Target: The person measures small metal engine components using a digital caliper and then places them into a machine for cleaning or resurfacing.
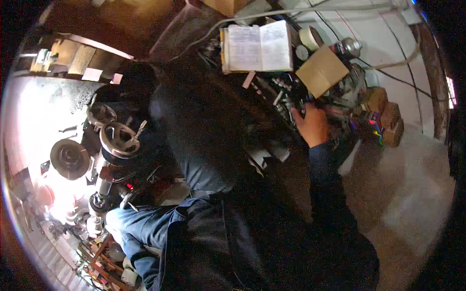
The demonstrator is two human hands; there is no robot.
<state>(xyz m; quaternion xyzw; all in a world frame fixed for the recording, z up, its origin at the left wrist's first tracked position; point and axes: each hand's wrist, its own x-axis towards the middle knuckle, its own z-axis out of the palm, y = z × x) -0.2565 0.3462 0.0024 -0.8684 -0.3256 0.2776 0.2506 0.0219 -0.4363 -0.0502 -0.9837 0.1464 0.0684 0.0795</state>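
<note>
- Right hand (313, 128) reaches away from the body into a pile of metal parts (278, 97), back upward, thumb spread to the left. Its fingertips sink into shadow and blur, so I cannot tell whether they have closed on anything.
- Left hand is out of sight; I cannot tell its state.
- Metal parts lie around the right hand's fingertips and just left of its thumb: shiny slim pieces among dark ones too blurred to tell apart.
- Handling, as a judgement: each piece should be stiff, hard and hardly fragile, light enough for one hand though dense for its size. Smooth faces could slip if oily, and neighbours may catch or roll.
- Likely best hold: thumb against fingertips across the middle of one slim piece, raised straight so nothing tangles; mind possible sharp edges.
- Card (322, 72), brown and flat, sits just beyond the fingers; probably light, easily bent, best taken by an edge.
- Notebook (244, 48) lies spread beyond and left of the hand; its pages should be soft and crease readily.
- Tape (307, 37) and can (349, 47) stand beyond the card.
- Blocks (390, 115), brown, are to the hand's right, apart from it.
- Handwheels (120, 139) are well apart, far left; they look rigid and heavy, their rims the natural hold.
</note>
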